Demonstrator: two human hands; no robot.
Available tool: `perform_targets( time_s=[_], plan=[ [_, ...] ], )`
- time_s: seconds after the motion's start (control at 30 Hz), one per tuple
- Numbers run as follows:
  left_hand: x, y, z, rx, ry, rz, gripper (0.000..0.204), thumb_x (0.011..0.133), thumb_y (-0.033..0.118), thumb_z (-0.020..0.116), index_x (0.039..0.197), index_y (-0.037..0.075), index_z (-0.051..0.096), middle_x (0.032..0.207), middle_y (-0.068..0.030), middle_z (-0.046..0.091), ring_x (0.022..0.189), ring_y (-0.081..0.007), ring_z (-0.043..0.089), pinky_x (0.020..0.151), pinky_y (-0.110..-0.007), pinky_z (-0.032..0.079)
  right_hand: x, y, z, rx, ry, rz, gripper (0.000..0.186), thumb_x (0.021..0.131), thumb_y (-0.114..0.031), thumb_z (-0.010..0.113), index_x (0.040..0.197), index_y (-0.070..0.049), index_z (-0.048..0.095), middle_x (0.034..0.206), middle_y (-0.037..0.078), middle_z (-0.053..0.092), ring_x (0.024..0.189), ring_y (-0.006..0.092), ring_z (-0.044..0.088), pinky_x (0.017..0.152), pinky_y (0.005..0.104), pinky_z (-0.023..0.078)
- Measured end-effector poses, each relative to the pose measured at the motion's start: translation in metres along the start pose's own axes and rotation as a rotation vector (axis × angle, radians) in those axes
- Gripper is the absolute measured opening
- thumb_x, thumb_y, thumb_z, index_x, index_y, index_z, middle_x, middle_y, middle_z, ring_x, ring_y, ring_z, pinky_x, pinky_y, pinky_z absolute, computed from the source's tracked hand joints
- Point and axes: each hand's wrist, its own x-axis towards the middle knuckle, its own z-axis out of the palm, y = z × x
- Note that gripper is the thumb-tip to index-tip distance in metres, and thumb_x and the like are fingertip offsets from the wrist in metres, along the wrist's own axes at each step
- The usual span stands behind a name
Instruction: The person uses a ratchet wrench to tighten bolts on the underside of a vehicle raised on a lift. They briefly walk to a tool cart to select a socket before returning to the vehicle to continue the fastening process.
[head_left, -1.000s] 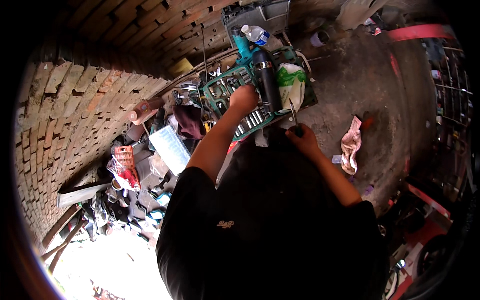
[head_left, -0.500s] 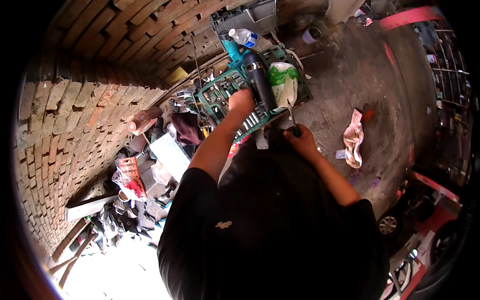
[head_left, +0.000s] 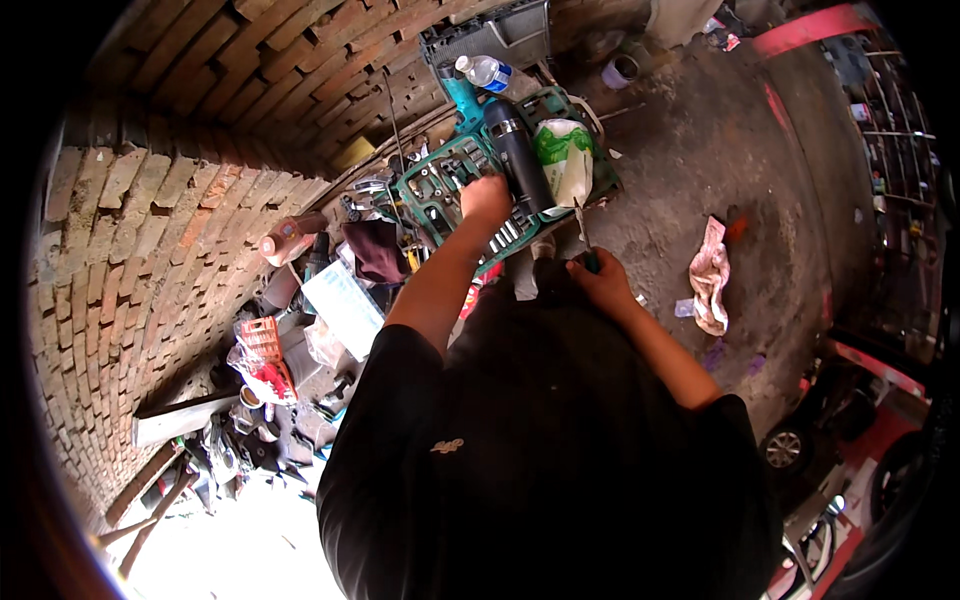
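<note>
A slim metal tool (head_left: pixel 585 236) is held at the near edge of the green case (head_left: pixel 432 207), its dark handle clamped in the fingers of the right hand (head_left: pixel 604 279). Over the case, the left hand (head_left: pixel 486 199) is placed beside the sockets (head_left: pixel 497 243); whether its bunched fingers are closed on anything cannot be told. The tool is judged stiff, light enough for one hand and best gripped by its handle; the sockets, likely smooth and hard, are best pinched by their sides.
</note>
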Motion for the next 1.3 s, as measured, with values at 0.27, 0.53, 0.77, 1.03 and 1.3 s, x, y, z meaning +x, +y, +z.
perform_targets(
  time_s=[0.27, 0.53, 0.77, 1.03, 1.3],
  plan=[
    [-0.036, -0.051, -0.049, -1.334, 0.186, -0.141, 0.014, 0.084, 0.012, 0.063, 0.091, 0.002, 0.071, 0.065, -0.0037, 0.062, 0.052, -0.0161, 0.054, 0.049, -0.027, 0.043, -0.022, -0.007, -0.031, 0.005, -0.066, -0.082, 0.030, 0.092, -0.026, 0.067, 0.105, -0.001, 0.059, 0.084, 0.010, 0.063, 0.077, 0.0206, 0.062, 0.071, 0.0349, 0.050],
    [-0.116, 0.097, -0.116, -2.254, -0.499, 0.290, 0.014, 0.088, 0.015, 0.066, 0.099, 0.008, 0.061, 0.060, 0.0029, 0.040, 0.044, -0.0095, 0.036, 0.042, -0.024, 0.025, -0.090, -0.079, -0.097, -0.115, 0.026, -0.669, 0.038, 0.096, -0.027, 0.057, 0.124, -0.001, 0.057, 0.104, 0.021, 0.064, 0.096, 0.0364, 0.063, 0.085, 0.0401, 0.050],
    [-0.151, 0.243, -0.121, -2.240, -0.789, 0.375, 0.014, 0.091, 0.019, 0.062, 0.099, 0.008, 0.058, 0.059, 0.0045, 0.042, 0.042, -0.0090, 0.034, 0.042, -0.024, 0.026, -0.160, -0.064, -0.189, -0.095, 0.223, -0.700, 0.037, 0.096, -0.022, 0.057, 0.125, -0.001, 0.056, 0.101, 0.020, 0.063, 0.092, 0.0371, 0.063, 0.081, 0.0392, 0.050],
    [-0.189, 0.387, -0.062, -2.097, -1.126, 0.468, 0.015, 0.094, 0.016, 0.056, 0.102, 0.004, 0.060, 0.059, 0.0036, 0.045, 0.043, -0.0098, 0.039, 0.043, -0.025, 0.029, -0.240, 0.014, -0.280, -0.024, 0.455, -0.610, 0.037, 0.097, -0.024, 0.057, 0.123, 0.001, 0.057, 0.099, 0.019, 0.064, 0.091, 0.0356, 0.063, 0.081, 0.0385, 0.050],
    [-0.215, 0.499, -0.012, -1.915, -1.281, 0.439, 0.009, 0.093, 0.015, 0.058, 0.094, 0.006, 0.056, 0.059, 0.0039, 0.041, 0.043, -0.0091, 0.037, 0.042, -0.024, 0.028, -0.294, 0.088, -0.342, 0.099, 0.539, -0.408, 0.040, 0.097, -0.027, 0.057, 0.123, 0.004, 0.057, 0.112, 0.024, 0.064, 0.102, 0.0381, 0.063, 0.088, 0.0413, 0.049]
  ],
)
